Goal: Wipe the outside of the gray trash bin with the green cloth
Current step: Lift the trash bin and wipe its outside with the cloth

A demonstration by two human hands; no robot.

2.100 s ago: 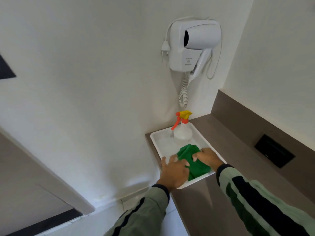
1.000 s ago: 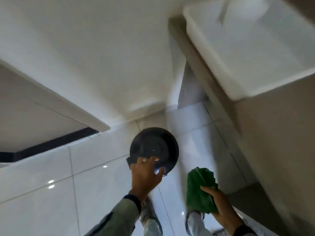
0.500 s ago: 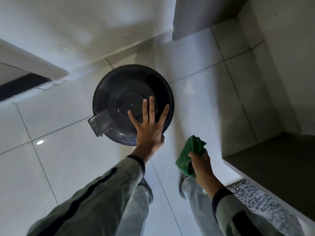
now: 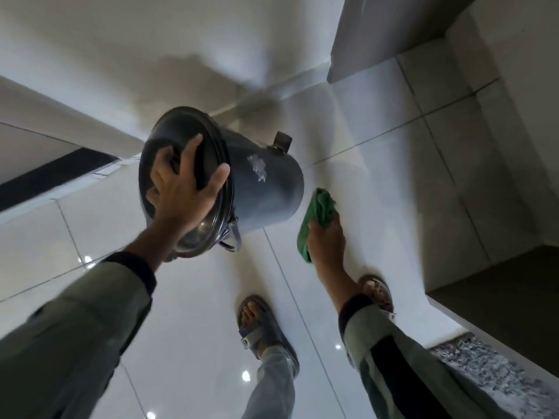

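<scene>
1. Fingers (image 4: 193,152) of the left hand (image 4: 181,192) spread wide over the lid (image 4: 169,131) of the gray trash bin (image 4: 266,182); thumb hooks the lid rim on the right side, palm flat against the lid face. Hand is gripping the bin by its lid end, not closed into a fist.
2. Floor (image 4: 378,140): glossy pale tiles with dark grout lines and small light reflections. White wall above, dark strip at far left.
3. Gray trash bin is tipped over, lid end toward the camera and upper left, base pointing right and away. Can't tell whether the base touches the floor. Pedal (image 4: 282,142) sticks out at the upper side of the base; thin wire handle (image 4: 233,237) hangs by the lid rim at bottom.
4. Whitish scuff or residue patch (image 4: 257,169) on the bin's side wall. No readable text on it.
5. Right hand (image 4: 326,240) curled closed around the green cloth (image 4: 317,216), which is bunched, sticking out above and left of the knuckles. Cloth sits just beside the bin's base end, lower right of it; contact not clear.
6. Two sandalled feet (image 4: 260,325) on the tiles below the hands. Left sandal strap has a small tag, too small to read.
7. Speckled mat (image 4: 499,370) at bottom right.
</scene>
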